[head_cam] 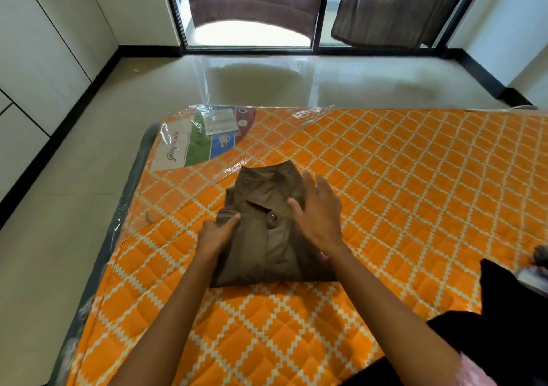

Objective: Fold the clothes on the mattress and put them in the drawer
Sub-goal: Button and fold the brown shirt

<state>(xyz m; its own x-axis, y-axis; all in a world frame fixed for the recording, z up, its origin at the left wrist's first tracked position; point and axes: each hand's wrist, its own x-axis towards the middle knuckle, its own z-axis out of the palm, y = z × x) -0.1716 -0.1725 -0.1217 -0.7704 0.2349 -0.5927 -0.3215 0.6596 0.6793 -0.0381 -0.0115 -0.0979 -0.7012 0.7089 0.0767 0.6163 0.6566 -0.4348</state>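
A brown shirt [267,207] lies folded into a compact rectangle on the orange quilted mattress [400,178], collar pointing away from me, one button showing. My left hand [215,234] grips the shirt's left edge, thumb on top and fingers tucked at the side. My right hand [318,213] lies flat over the right half of the shirt, fingers spread and straight. Dark clothing [510,290] lies at the mattress's right edge, partly cut off by the frame.
The mattress sits on a glossy tiled floor [89,178], still wrapped in clear plastic with a printed label [204,136] at its far left corner. White cabinet fronts [35,74] line the left wall. A glass door with dark curtains [394,6] is ahead.
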